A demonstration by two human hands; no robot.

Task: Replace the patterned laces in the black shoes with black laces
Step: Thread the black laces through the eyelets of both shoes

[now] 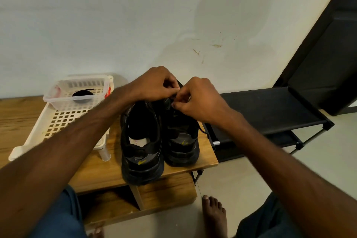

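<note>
- I am sitting before a pale, stained wall (173, 15), facing a low wooden table (100, 168) that is standing on a light tiled floor (241, 179).
- Two black shoes are sitting side by side on the table, heels toward me: the left shoe (142, 152) near the front edge, the right shoe (182, 141) just beside it.
- My left hand (156, 85) and right hand (197, 98) are meeting over the front of the right shoe, fingers curled, both pinching its dark lace (202, 131). My fingers are hiding most of it; one loose strand is trailing down the shoe's right side.
- A white slotted rack (58, 125) is sitting on the table to the left, carrying a clear plastic tub (58, 102) with a coiled black lace (83, 94) inside.
- A black shoe shelf (270, 110) is standing to the right of the table.
- My bare foot (214, 216) is resting on the floor.
</note>
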